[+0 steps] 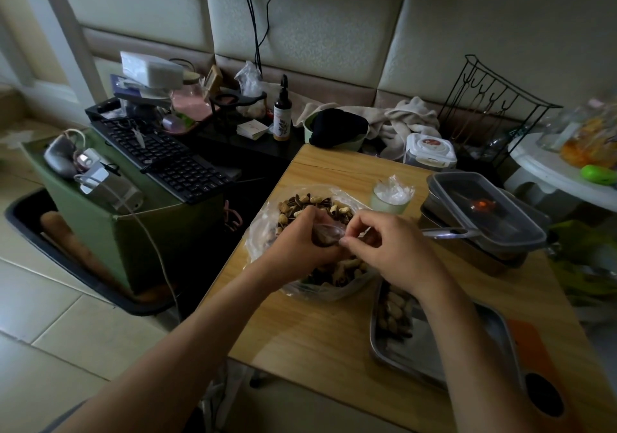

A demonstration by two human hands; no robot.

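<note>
A clear plastic bag (pixel 267 229) full of mixed nuts and striped seeds (pixel 307 204) lies open on the wooden table (pixel 327 332). Above it, my left hand (pixel 297 242) curls round a small clear plastic piece (pixel 329 234) that seems to hold something dark. My right hand (pixel 387 249) pinches the same piece from the right with thumb and forefinger. The two hands touch over the bag. A metal tray (pixel 434 356) with a row of peanuts (pixel 394 312) lies under my right forearm.
A pale cup (pixel 389 200) with crumpled plastic stands behind the bag. A lidded dark container (pixel 484 212) with a metal handle sits at the right. A black keyboard (pixel 160 155), bottles and cloths crowd the low shelf beyond. The table edge drops to tiled floor at left.
</note>
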